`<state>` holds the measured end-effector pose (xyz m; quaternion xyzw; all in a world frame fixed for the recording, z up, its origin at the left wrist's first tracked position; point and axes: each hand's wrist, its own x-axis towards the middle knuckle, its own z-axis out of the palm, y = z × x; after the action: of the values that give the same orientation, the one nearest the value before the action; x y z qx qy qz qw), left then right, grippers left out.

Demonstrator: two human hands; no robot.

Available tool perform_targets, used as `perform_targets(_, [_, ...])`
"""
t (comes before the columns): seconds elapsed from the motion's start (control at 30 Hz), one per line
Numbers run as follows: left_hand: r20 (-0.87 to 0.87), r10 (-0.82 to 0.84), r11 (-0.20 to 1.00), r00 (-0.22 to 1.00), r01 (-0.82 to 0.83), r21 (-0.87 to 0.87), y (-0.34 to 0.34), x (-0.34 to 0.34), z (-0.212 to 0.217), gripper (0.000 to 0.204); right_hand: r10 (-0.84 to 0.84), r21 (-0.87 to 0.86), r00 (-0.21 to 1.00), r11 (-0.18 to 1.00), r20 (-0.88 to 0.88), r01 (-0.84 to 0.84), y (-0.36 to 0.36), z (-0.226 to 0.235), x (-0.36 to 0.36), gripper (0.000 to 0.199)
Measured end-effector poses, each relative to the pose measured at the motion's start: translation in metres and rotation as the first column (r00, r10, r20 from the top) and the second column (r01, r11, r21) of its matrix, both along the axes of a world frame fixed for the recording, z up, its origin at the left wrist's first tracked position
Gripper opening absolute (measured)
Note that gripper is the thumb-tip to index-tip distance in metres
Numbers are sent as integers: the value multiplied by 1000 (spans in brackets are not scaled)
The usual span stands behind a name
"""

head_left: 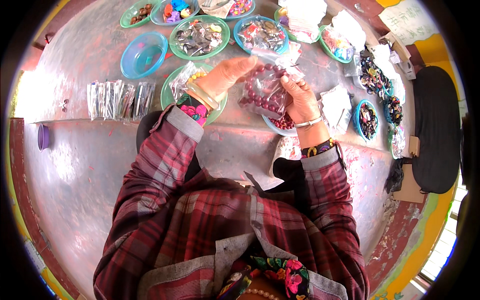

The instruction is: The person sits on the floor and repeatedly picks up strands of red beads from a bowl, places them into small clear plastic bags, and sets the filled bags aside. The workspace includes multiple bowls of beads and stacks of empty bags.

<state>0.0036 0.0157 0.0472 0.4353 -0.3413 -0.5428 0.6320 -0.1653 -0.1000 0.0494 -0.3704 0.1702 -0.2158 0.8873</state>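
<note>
White paper [407, 21] is inscribed. Plastic-bagged round maroon beads [271, 106] are pinched by the right hand [302, 102] near a green plastic bowl [168, 92]; the left hand's [224, 76] grip is unclear.

bead bowl [284, 132] part-hidden by right grip [303, 102], necklace [260, 291] cropped

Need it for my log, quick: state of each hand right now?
Left hand: by the clear bag of dark red beads; grip cannot be told.
Right hand: closed, holding that bag.

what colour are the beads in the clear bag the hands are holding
Dark red, close to maroon: the beads show best in the head view.
</note>
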Motion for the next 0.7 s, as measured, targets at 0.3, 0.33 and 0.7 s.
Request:
perform_targets(0.3, [-199, -228, 972, 953, 233, 0, -10, -22, -10, 35, -170, -176, 983, 972, -61, 157, -12, 10, -1, 28])
perform_targets(0.33, [-234, -224, 973, 946, 230, -2, -10, -22, -12, 35, -205, -240, 977, 953, -65, 184, -12, 14, -1, 29])
perform_targets(0.7, [-244, -192, 981, 951, 181, -64, -8, -24, -6, 35, -254, -270, 965, 926, 64, 262, 1, 30, 0, 34])
